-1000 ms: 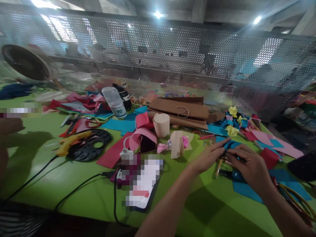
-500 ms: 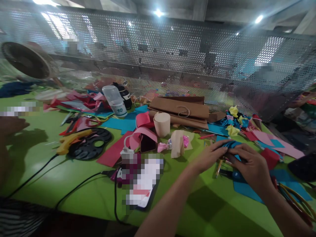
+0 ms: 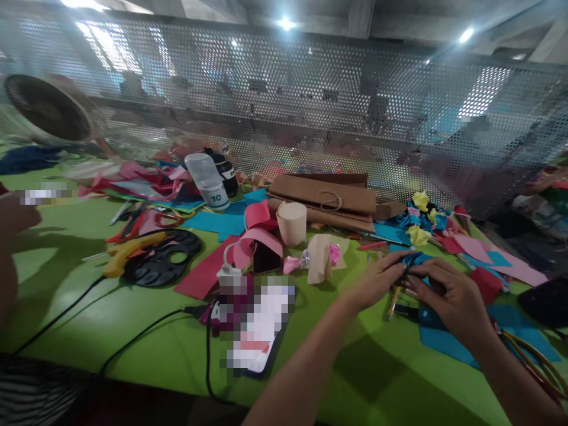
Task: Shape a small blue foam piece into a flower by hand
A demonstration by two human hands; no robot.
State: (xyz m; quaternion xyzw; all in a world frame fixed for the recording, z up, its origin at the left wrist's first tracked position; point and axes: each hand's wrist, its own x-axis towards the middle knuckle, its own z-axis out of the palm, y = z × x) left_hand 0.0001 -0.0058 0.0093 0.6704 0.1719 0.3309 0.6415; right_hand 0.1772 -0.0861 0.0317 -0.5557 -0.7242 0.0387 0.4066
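Observation:
Both my hands meet over the right part of the green table [image 3: 337, 349]. Pinched between them is a piece of folded blue paper [image 3: 415, 258]. My left hand [image 3: 377, 278] has its fingers closed on the paper's left side. My right hand [image 3: 452, 290] grips it from the right, thumb toward the left hand; its fingers hide part of the paper. A small yellowish stick [image 3: 393, 303] lies just below the hands. Flat blue paper [image 3: 444, 343] spreads under my right wrist, and yellow-handled scissors [image 3: 532, 361] lie beside the right forearm.
A phone [image 3: 266, 331] and a charger [image 3: 229, 275] with cables lie mid-table. A yellow glue gun [image 3: 128, 251] rests by a black palette [image 3: 186, 248]. Behind stand a paper roll [image 3: 293, 225], a bottle [image 3: 206, 180] and brown paper [image 3: 319, 195]. Another person's hand [image 3: 18, 216] is at left.
My hands stay in nearly the same place, still on the blue paper, with a slight shift of the fingers. The other person's hand at left has moved a little.

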